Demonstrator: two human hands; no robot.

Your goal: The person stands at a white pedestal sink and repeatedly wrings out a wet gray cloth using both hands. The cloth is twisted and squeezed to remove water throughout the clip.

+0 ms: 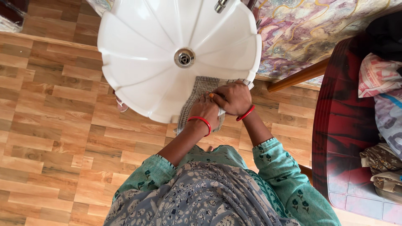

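Cloth [197, 94], grey and coarsely woven, lies draped over the near rim of the white basin [138, 54], with its lower end hanging below the rim toward the floor. Both hands rest on it at the rim.

Nearest the camera, the person's patterned grey garment and green sleeves [289, 184] fill the lower edge and hide the floor beneath. The forearms extend upward from the sleeves, each wrist carrying a red bangle.

The left hand [204, 112] lies on the lower part of the cloth with fingers bent, pressing it against the rim. The right hand [233, 97] lies partly over the left, fingers curled down onto the cloth. Whether either hand pinches the fabric or only presses on it cannot be told, since the fingertips are turned away and covered by the knuckles. The hands hide the middle of the cloth.

Beyond the hands, the basin is scalloped, with a metal drain [184, 57] at its centre. The tap [220, 5] is cut off by the upper edge.

To the right stands a dark red plastic chair [341, 125] holding bundled fabrics [383, 104], cut off by the right edge. A marbled surface [310, 29] lies behind the basin. Wood-pattern flooring [54, 117] covers the left side.
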